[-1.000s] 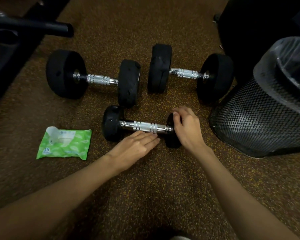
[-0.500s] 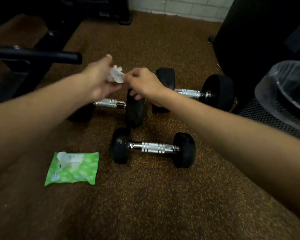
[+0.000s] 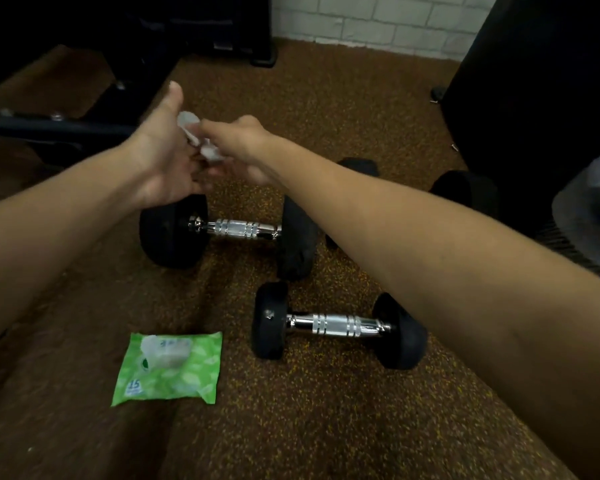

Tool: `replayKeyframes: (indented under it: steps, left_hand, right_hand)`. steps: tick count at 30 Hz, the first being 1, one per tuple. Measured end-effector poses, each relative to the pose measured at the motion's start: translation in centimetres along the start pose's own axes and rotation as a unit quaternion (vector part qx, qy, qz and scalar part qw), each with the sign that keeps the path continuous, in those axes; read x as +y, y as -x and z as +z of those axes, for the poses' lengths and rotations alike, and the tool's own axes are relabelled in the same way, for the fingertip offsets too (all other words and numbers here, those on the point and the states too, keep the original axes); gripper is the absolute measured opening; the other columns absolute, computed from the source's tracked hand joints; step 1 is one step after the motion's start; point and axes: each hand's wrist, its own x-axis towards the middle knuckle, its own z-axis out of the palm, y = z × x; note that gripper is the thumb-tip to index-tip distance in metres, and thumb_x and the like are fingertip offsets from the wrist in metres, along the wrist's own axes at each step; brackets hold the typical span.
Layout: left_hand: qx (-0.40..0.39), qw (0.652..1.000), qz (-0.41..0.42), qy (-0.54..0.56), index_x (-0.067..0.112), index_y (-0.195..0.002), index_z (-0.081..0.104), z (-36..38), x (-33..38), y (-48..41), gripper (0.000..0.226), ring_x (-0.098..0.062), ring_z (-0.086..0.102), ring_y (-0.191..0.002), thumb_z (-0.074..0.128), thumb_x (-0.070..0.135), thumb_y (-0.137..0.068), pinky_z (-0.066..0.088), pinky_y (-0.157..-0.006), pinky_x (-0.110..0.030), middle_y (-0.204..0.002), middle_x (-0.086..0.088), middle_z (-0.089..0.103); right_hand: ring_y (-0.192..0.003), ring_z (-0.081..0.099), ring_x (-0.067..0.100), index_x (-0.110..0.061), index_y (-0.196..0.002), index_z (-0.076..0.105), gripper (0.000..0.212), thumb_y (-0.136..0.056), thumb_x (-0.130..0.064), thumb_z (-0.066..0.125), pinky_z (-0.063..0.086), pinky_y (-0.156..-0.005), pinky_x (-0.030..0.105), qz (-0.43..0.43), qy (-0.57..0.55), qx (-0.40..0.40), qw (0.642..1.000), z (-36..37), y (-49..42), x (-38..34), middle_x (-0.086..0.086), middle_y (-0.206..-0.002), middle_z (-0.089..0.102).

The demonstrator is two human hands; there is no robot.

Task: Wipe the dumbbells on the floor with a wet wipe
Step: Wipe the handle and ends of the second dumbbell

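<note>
Beside the glossy green plastic wipe pack [image 3: 168,368], the small dumbbell [image 3: 338,325] has a shiny ribbed chrome handle and matt black rubbery heads; the floor [image 3: 326,427] is rough, speckled brown.

Hands [image 3: 174,150] are up holding the wipe [image 3: 201,140], open air around them. Straight below sits the big dumbbell [image 3: 229,230]; nearer in, small dumbbell [image 3: 336,327], wipes pack [image 3: 168,368] left. Bare floor [image 3: 291,427] closest.

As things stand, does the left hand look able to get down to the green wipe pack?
Probably yes: the wipe pack lies alone on open floor below the left forearm. But the left hand is raised, sharing a crumpled wipe with the right hand.
</note>
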Motion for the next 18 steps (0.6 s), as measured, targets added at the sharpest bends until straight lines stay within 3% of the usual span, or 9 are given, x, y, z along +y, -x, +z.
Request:
replayKeyframes:
  steps: [2, 4, 6, 8, 12, 15, 18]
  left_hand:
    - [0.025, 0.999, 0.012, -0.046, 0.021, -0.129, 0.054, -0.6, -0.9, -0.4, 0.071, -0.018, 0.054, -0.113, 0.014, 0.067, -0.092, 0.027, -0.106, -0.042, -0.128, -0.004, 0.059]
    - [0.131, 0.979, 0.062, -0.146, 0.019, -0.127, 0.056, -1.6, -2.1, -0.8, 0.053, -0.015, 0.056, -0.111, 0.030, 0.054, -0.097, 0.038, -0.101, -0.035, -0.125, -0.003, 0.062]
    - [0.267, 0.906, 0.128, -0.301, 0.017, -0.122, 0.060, -2.8, -3.4, -1.2, 0.039, -0.019, 0.057, -0.112, 0.044, 0.041, -0.096, 0.042, -0.097, -0.032, -0.121, -0.006, 0.064]
    - [0.311, 0.856, 0.135, -0.391, 0.015, -0.132, 0.052, -3.8, -5.1, -1.4, 0.042, -0.027, 0.050, -0.123, 0.046, 0.036, -0.096, 0.037, -0.103, -0.035, -0.130, -0.012, 0.057]
    - [0.297, 0.885, 0.042, -0.357, 0.023, -0.149, 0.024, -4.9, -9.2, -2.5, 0.056, -0.032, 0.030, -0.137, 0.037, 0.045, -0.098, 0.025, -0.111, -0.041, -0.151, -0.011, 0.030]
    - [0.284, 0.897, 0.046, -0.335, 0.031, -0.149, 0.018, -4.7, -10.4, -3.2, 0.054, -0.036, 0.022, -0.138, 0.029, 0.048, -0.099, 0.021, -0.112, -0.046, -0.153, -0.008, 0.019]
    - [0.283, 0.896, 0.038, -0.340, 0.033, -0.149, 0.016, -4.8, -10.2, -3.2, 0.053, -0.038, 0.021, -0.136, 0.027, 0.048, -0.099, 0.020, -0.110, -0.047, -0.153, -0.006, 0.017]
  right_hand:
    - [-0.057, 0.058, 0.015, 0.004, -0.097, 0.064, 0.020, -0.088, -0.014, 0.062, 0.047, -0.049, 0.025, -0.011, 0.010, 0.017, 1.000, -0.1, -0.7, 1.0, 0.009, -0.071, 0.062]
    - [-0.060, 0.062, 0.013, -0.005, -0.085, 0.068, 0.012, -0.088, -0.016, 0.062, 0.051, -0.054, 0.023, -0.036, 0.124, 0.044, 0.991, -0.7, -1.3, 1.9, 0.004, -0.069, 0.065]
    - [-0.076, 0.065, 0.014, -0.008, -0.088, 0.070, 0.011, -0.086, -0.017, 0.064, 0.055, -0.071, 0.025, -0.065, 0.225, 0.055, 0.971, -1.4, -2.0, 2.7, 0.004, -0.079, 0.067]
    - [-0.086, 0.060, 0.014, -0.007, -0.095, 0.070, 0.014, -0.087, -0.017, 0.064, 0.052, -0.077, 0.024, -0.086, 0.301, 0.050, 0.948, -1.8, -2.5, 3.5, 0.005, -0.089, 0.064]
    - [-0.079, 0.060, 0.015, -0.002, -0.096, 0.067, 0.018, -0.088, -0.018, 0.063, 0.052, -0.069, 0.024, -0.086, 0.464, -0.021, 0.881, -0.9, -4.0, 6.1, 0.010, -0.101, 0.066]
    - [-0.103, 0.056, 0.029, -0.006, -0.092, 0.058, 0.007, -0.090, -0.012, 0.057, 0.047, -0.080, 0.033, -0.061, 0.567, -0.053, 0.819, 0.0, -4.5, 8.0, 0.016, -0.116, 0.055]
    - [-0.102, 0.052, 0.029, -0.006, -0.098, 0.055, 0.012, -0.092, -0.007, 0.046, 0.042, -0.076, 0.031, -0.015, 0.579, -0.081, 0.812, 0.4, -4.9, 8.4, 0.016, -0.116, 0.048]
